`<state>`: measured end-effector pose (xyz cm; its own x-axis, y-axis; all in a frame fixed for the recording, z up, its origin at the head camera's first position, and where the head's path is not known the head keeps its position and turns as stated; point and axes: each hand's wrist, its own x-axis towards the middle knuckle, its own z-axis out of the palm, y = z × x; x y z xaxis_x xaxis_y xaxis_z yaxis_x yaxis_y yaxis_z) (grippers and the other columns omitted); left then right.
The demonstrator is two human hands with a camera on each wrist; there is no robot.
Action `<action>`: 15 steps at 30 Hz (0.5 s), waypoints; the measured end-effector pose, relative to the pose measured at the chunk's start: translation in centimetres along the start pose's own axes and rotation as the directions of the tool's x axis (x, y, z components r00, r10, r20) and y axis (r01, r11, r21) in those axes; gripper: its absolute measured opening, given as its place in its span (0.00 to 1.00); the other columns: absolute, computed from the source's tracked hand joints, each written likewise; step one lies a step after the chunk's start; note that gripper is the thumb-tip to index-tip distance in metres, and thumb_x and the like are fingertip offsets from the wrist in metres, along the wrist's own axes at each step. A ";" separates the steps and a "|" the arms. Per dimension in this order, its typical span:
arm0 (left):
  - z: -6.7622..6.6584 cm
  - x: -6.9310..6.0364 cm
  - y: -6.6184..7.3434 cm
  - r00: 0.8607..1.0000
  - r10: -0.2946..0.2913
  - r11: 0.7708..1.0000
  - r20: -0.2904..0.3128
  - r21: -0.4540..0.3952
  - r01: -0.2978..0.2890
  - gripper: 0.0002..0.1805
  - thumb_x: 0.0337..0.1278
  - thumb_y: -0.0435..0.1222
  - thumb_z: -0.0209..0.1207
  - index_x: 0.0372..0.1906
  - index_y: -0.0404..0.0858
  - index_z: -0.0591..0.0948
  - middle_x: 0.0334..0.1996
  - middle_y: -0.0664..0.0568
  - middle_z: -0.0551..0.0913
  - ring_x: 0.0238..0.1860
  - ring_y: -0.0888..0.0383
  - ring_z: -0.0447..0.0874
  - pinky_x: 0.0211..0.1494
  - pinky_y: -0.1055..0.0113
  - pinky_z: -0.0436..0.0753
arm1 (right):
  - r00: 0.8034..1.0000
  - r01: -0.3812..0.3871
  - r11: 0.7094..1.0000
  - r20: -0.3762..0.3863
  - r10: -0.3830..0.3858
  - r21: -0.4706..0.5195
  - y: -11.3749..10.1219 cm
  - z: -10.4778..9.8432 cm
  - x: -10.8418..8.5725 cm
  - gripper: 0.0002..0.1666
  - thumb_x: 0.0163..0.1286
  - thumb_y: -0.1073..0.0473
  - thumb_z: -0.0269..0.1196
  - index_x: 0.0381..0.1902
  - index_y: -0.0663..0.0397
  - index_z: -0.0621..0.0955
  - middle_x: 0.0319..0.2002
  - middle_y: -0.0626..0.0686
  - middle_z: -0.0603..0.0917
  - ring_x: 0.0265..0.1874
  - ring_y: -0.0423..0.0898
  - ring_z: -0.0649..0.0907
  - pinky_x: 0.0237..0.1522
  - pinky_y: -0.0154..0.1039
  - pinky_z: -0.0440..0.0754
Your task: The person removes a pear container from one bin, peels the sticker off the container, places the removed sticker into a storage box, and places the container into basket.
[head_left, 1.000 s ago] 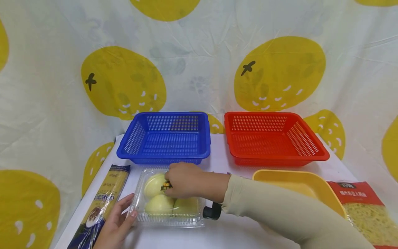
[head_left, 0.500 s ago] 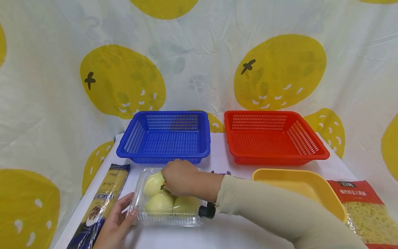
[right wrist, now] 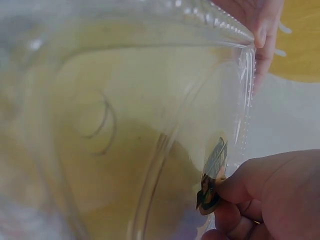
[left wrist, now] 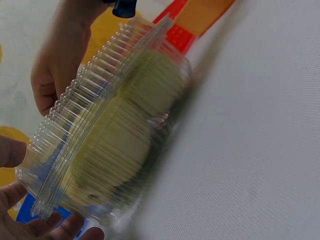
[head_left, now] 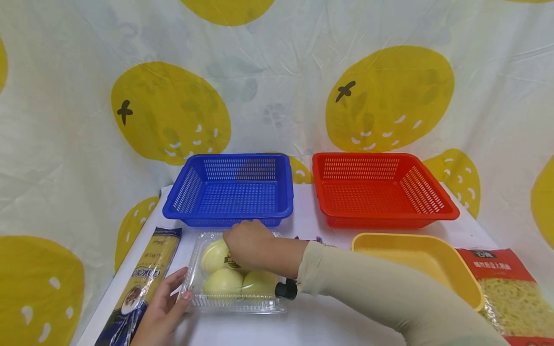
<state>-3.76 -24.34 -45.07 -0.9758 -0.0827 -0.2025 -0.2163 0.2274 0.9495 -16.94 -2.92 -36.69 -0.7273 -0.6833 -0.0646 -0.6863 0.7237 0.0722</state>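
Left hand (head_left: 163, 307) grips clear container (head_left: 235, 304) by left side, thumb above, fingers below; right hand (head_left: 248, 245) pinches its label (right wrist: 214, 167) — slow, low pull against firm left hold should suit. Container on white table (head_left: 329, 319), just before blue basket (head_left: 216, 216).

Work Surface: Layout of Items

The supporting surface is a white table (head_left: 320, 319). Far edge: a blue perforated basket (head_left: 207, 214) stands at left; a red perforated basket (head_left: 389, 216) stands at right. Near row, left to right: a long pasta packet (head_left: 147, 274), set obliquely; a clear plastic container (head_left: 238, 309); a purple item (head_left: 319, 240), mostly hidden; a yellow tray (head_left: 402, 250); and a red-topped pasta bag (head_left: 510, 293), just beside the tray.
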 end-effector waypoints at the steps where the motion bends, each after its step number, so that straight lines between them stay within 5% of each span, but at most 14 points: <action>1: 0.0 0.0 0.0 1.000 0.002 1.000 -0.001 0.000 -0.002 0.34 0.82 0.40 0.58 0.82 0.39 0.59 0.81 0.30 0.56 0.75 0.25 0.64 0.66 0.41 0.82 | 1.000 0.005 1.000 -0.005 -0.005 -0.006 0.0 0.0 -0.1 0.04 0.74 0.53 0.66 0.38 0.44 0.84 0.35 0.45 0.86 0.35 0.44 0.83 0.37 0.43 0.85; 8: -0.1 -0.1 -0.3 0.998 0.059 0.998 -0.002 0.006 -0.059 0.33 0.82 0.37 0.57 0.82 0.36 0.60 0.79 0.28 0.59 0.73 0.24 0.67 0.59 0.50 0.86 | 0.998 0.060 0.997 0.003 -0.060 -0.039 0.1 -0.2 -0.4 0.18 0.65 0.47 0.77 0.46 0.48 0.84 0.38 0.45 0.85 0.37 0.44 0.82 0.41 0.41 0.85; 15: 0.0 -0.1 -0.2 0.998 0.066 0.998 -0.006 0.024 -0.066 0.32 0.82 0.37 0.57 0.81 0.35 0.60 0.79 0.28 0.60 0.72 0.26 0.68 0.58 0.53 0.86 | 0.994 0.103 0.994 -0.029 -0.104 -0.043 0.1 -0.2 -0.7 0.10 0.75 0.51 0.66 0.46 0.49 0.84 0.38 0.46 0.85 0.37 0.44 0.82 0.41 0.40 0.86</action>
<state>-3.59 -24.36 -45.25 -0.9877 -0.0730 -0.1381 -0.1524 0.2556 0.9547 -16.49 -2.39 -36.42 -0.6517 -0.7572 -0.0432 -0.7566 0.6450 0.1075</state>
